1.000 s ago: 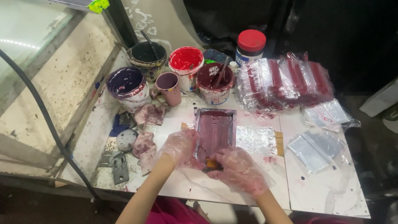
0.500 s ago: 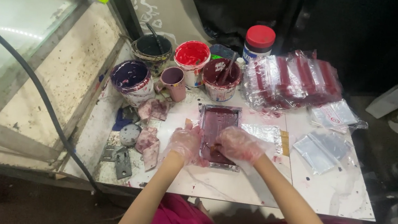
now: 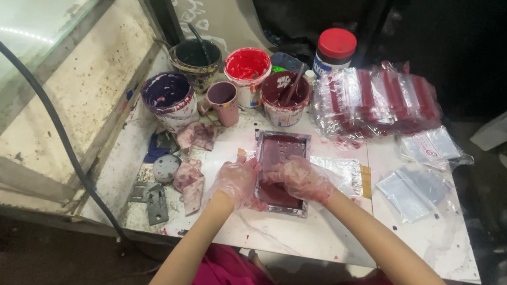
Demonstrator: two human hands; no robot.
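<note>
Both my hands wear thin clear gloves smeared with red. My left hand (image 3: 237, 182) rests at the left edge of the small rectangular frame (image 3: 281, 171), fingers loosely curled against its rim; I cannot tell whether it truly grips it. My right hand (image 3: 298, 177) lies flat across the frame's dark red middle, fingers spread and pressing down, holding nothing that I can see. The frame sits on the white desk (image 3: 332, 236), directly under my palms.

Just left of my left hand lie crumpled, stained rags (image 3: 191, 177), and further left some grey metal pieces (image 3: 153, 198). Right of my right hand a silvery sheet (image 3: 343, 171) touches the frame, and beyond it clear plastic bags (image 3: 415, 191) lie flat.

Past my fingertips stand the pots: a pink mug (image 3: 222, 101), a purple ink tub (image 3: 167, 97), a red ink tub (image 3: 246, 74), a dark red tub with a stick in it (image 3: 285, 98) and a black pot (image 3: 194, 58). Behind them is a red-lidded jar (image 3: 334, 50), with a stack of bagged red pieces (image 3: 378, 100) to its right. Far left lies a glass-topped frame (image 3: 32, 57).
</note>
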